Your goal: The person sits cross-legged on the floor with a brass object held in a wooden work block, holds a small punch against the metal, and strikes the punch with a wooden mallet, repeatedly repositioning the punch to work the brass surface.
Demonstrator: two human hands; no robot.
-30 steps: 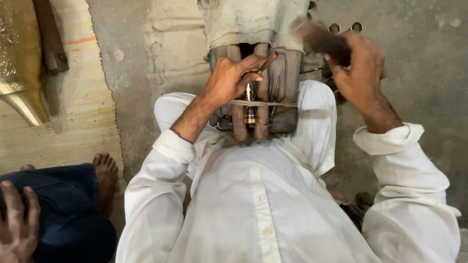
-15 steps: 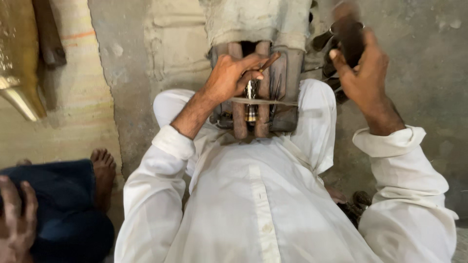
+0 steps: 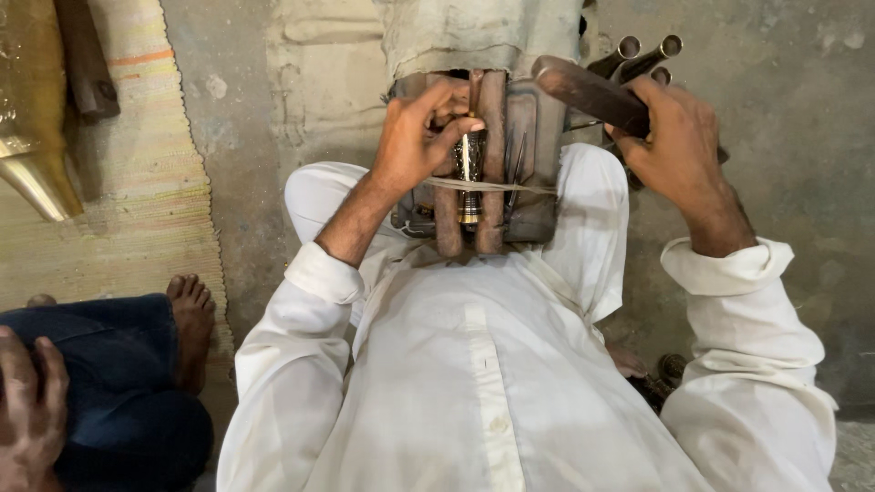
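Brass glints between two rusty vertical wooden bars (image 3: pixel 492 164), where a small ribbed brass-coloured metal piece (image 3: pixel 468 182) sits upright in the worn clamping block (image 3: pixel 533 155) held between your knees. In the single head view, your left hand (image 3: pixel 415 137) rests on top of that piece, thumb and forefinger pinched around its upper end; that grip looks unchanged from the two earlier pictures. What has changed is your right hand (image 3: pixel 679 141): half a second ago it held the dark wooden-handled tool (image 3: pixel 588 91) raised high and nearly upright beside the block, and now the tool has swung down and lies slanted, its head close over the block's right upper edge. Your right fingers (image 3: pixel 670 100) are wrapped shut around the handle. A taut pale cord (image 3: pixel 492 187) crosses the bars just below your left fingers. That swing reads as the downward part of a stroke, though you cannot tell whether the tool touches the block. At lower left another person's hand (image 3: pixel 32 401) rests on a knee in dark blue cloth (image 3: pixel 100 364), beside a striped woven mat (image 3: pixel 155 182).
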